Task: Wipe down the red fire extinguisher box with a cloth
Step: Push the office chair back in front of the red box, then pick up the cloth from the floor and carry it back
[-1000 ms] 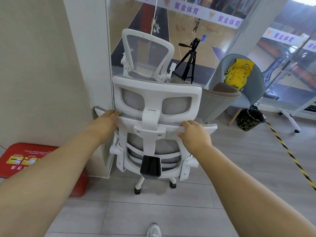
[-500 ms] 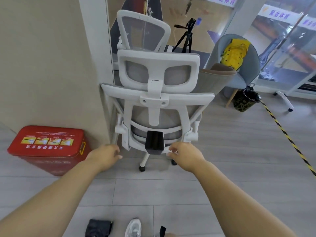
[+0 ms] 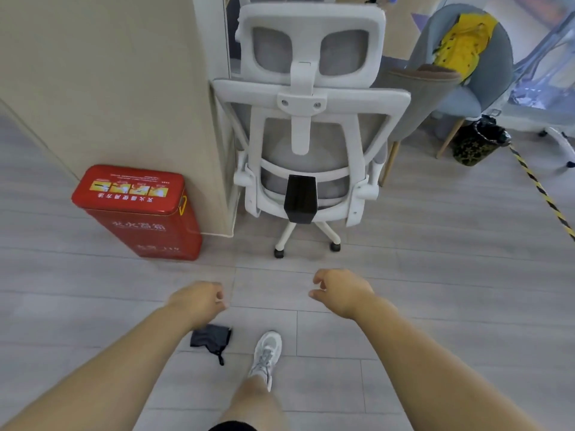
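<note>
Open floor (image 3: 280, 275) lies between my left hand (image 3: 199, 301) and the red box (image 3: 137, 209); its lid, front and left side are free. The wall (image 3: 109, 88) closes its back, and the white chair (image 3: 308, 135) stands just past the wall's corner, perhaps touching it.

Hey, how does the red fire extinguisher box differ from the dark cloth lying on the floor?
The red box stands upright beside the wall corner; the cloth lies crumpled near the white shoe. The box is bright red with a printed picture strip on top; the cloth is plain dark grey. The box is far bulkier. Both rest on the grey floor; neither the left hand nor the right hand touches them.
</note>
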Demonstrator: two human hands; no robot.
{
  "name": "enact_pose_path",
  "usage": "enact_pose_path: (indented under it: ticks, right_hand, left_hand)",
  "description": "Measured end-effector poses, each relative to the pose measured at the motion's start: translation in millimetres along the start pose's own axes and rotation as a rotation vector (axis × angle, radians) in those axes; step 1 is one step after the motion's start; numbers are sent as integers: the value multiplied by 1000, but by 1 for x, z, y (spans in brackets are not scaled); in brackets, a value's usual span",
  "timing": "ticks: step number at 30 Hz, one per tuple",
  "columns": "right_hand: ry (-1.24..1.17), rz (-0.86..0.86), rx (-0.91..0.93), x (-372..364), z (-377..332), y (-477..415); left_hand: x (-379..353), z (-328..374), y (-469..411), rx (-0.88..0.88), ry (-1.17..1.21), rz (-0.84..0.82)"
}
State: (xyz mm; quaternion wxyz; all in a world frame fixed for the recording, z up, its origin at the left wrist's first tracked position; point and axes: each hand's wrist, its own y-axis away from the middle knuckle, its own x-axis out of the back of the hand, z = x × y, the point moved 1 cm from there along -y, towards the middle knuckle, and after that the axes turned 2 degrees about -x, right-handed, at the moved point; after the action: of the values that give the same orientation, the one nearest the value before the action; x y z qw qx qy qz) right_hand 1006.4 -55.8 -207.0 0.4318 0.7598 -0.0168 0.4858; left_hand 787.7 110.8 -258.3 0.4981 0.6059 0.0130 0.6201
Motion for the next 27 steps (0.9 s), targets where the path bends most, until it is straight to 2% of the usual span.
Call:
enact_pose_path:
  ticks: [6,13,19,27]
  right_hand:
    - [-39,-30,15,-56,-18,14]
    - [-94,-76,26,-108,-60,-2]
    - [-124,-167,-28,-172,-114,-41]
    - [-237,-183,-140,-294,-180,-129]
  left_hand:
    - [-40,-41,48,57,-11,-41]
    - [-59,-105,61,143,18,-90]
    - [-79,-171,42,159,79,-133]
    - [-147,-278,-35,103,-28,-264]
